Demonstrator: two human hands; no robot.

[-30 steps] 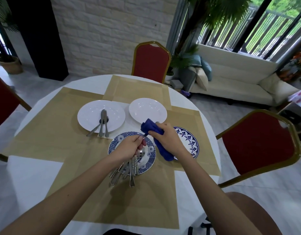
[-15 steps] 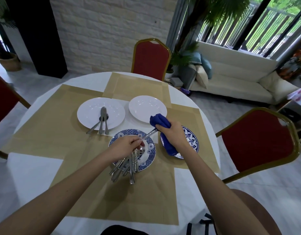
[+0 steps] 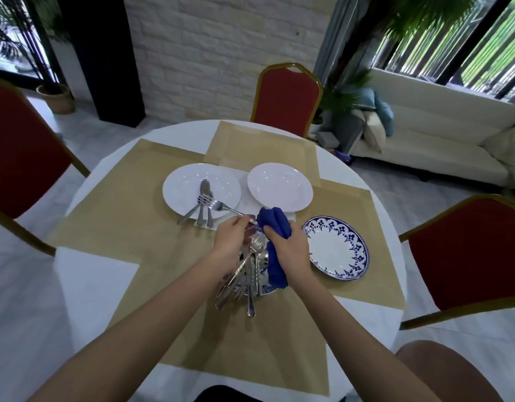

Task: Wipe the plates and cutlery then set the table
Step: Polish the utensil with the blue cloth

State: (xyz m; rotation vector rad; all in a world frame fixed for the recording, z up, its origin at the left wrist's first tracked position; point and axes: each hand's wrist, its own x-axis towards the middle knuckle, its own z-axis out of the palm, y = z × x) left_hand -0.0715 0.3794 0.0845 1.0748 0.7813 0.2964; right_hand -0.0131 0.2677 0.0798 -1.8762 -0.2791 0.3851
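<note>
Head view, lowest centre first: two bare forearms reach up the frame over a tan placemat [image 3: 192,329] on the white-clothed round table [image 3: 85,300]. At mid-frame the left hand [image 3: 230,242] is curled tight round a bundle of cutlery [image 3: 249,282], whose handles fan down over a blue-patterned plate [image 3: 265,291] mostly hidden beneath. Its fingertips also seem to steady a fork [image 3: 221,206] pointing to the upper left. Just right of it the right hand [image 3: 289,249] is clenched on a blue cloth [image 3: 272,220] bunched about the fork's handle end — wiping looks to be the step in hand. Smooth, stiff steel likely slips through soft cloth, so I would pinch the fork at mid-handle and draw the cloth along it. The bundle may splay, and wants a full-fist grip near its middle. Right of the hands lies a second patterned plate [image 3: 363,256]. Farther up sit two white plates — the left white plate [image 3: 179,188] carrying a few laid pieces [image 3: 204,204], the right white plate [image 3: 279,187] beside it. Both are glazed and breakable, best lifted by the rim. A red chair [image 3: 285,100] stands beyond.
</note>
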